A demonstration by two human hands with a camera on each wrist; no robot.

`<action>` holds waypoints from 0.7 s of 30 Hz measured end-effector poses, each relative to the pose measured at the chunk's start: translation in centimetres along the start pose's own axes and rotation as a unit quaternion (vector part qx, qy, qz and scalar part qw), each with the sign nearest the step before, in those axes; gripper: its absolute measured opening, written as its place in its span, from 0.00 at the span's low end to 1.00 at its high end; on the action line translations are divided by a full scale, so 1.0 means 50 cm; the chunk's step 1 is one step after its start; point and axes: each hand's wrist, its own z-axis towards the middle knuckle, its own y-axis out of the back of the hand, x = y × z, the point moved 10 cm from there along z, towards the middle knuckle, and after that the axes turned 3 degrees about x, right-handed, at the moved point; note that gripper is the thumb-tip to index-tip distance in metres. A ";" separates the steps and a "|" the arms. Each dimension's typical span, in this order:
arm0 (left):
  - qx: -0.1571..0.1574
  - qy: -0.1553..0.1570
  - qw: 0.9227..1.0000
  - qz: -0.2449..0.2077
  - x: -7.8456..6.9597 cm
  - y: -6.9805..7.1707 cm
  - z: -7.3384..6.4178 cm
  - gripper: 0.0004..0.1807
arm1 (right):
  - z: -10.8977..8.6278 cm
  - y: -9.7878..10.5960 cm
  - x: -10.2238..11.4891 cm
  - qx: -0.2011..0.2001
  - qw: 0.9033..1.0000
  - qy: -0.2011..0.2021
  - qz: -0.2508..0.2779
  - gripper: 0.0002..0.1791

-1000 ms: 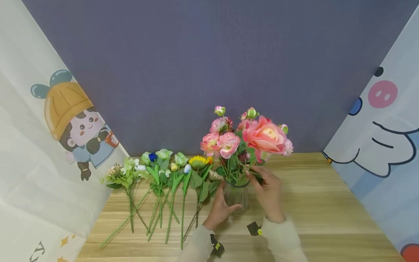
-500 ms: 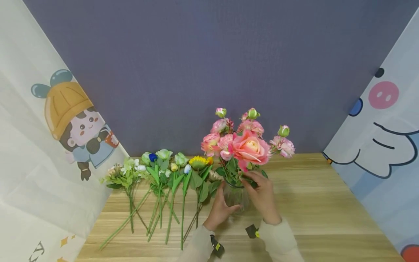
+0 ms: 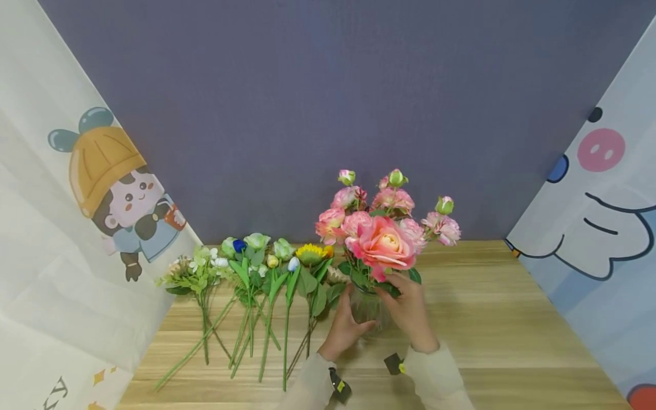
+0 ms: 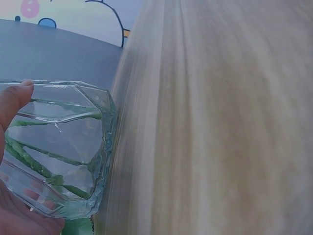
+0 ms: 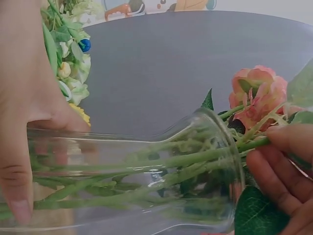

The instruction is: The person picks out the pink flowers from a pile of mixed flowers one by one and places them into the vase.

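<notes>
A clear glass vase (image 3: 368, 310) stands on the wooden table, holding several pink flowers (image 3: 392, 199) with green stems. My left hand (image 3: 343, 331) grips the vase low on its side, thumb in front. In the left wrist view, stem ends show through the faceted glass base (image 4: 58, 147). A large coral-pink rose (image 3: 388, 242) leans toward me over the vase mouth. Just outside the glass rim, my right hand (image 3: 410, 313) pinches a green stem (image 5: 255, 143) between thumb and fingers. That stem runs into the vase beside the others.
Left of the vase lie several loose flowers: a sunflower (image 3: 311, 253), a white-blue tulip (image 3: 293, 264), a blue bud (image 3: 239, 246) and a leafy white bunch (image 3: 202, 267). A grey panel (image 3: 318, 102) rises behind the table, with printed curtains (image 3: 46, 228) at both sides.
The large rose has shifted left and down toward the vase mouth, with my right hand moving along. The left hand keeps its grip on the vase.
</notes>
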 end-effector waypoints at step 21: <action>-0.002 -0.018 1.000 -0.022 -0.010 0.002 -0.001 0.56 | -0.008 -0.017 -0.004 0.021 0.999 0.012 -0.034 0.19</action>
